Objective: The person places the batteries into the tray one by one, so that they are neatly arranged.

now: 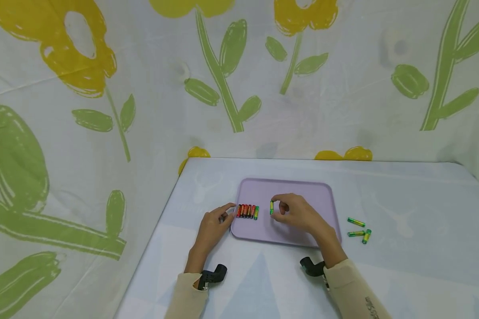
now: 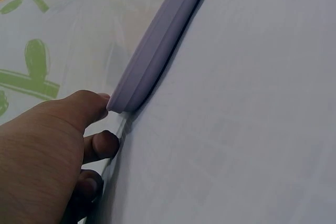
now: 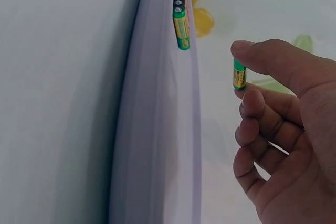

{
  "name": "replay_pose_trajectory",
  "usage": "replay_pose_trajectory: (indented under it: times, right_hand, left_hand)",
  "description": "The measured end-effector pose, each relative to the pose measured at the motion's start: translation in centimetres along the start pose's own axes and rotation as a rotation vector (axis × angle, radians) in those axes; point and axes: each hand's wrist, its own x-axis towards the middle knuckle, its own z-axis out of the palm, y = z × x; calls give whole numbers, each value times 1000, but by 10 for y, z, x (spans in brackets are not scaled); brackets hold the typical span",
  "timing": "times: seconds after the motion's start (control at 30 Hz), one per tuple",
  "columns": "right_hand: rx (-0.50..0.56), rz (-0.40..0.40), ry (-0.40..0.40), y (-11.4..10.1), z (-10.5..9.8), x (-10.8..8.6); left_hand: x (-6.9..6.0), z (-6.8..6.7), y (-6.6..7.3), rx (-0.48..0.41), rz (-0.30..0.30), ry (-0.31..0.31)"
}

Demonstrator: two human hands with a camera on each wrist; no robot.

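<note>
My right hand [image 1: 297, 212] pinches a green and yellow battery [image 1: 271, 208] by its two ends, between thumb and index finger, above the tray. The right wrist view shows this battery [image 3: 239, 74] upright, the other fingers loosely bent. At the left side of the lilac tray [image 1: 287, 188], my left hand [image 1: 213, 226] touches the rim with its fingertips. In the left wrist view its thumb [image 2: 86, 107] meets the tray edge. Beside these fingertips, several red and black batteries [image 1: 245, 211] lie in a row, with one green battery [image 1: 257, 212] at the row's right end.
Right of the tray, loose green batteries lie on the white table: one apart [image 1: 356, 222], and two touching or nearly so, one lengthwise [image 1: 355, 233] and one slanted [image 1: 367, 236]. A flower-patterned cloth [image 1: 343, 97] hangs behind the table.
</note>
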Motion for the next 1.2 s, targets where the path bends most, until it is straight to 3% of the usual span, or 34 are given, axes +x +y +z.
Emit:
replay_pose_trajectory:
  times: [0.47,1.2]
  right_hand:
    - [-14,-23,-29,-7,20,13]
    - [-5,31,-33,1,38,19]
  left_hand:
    - [-3,0,4,14,-21,-4]
    - [-2,-4,11,40,-25,-1]
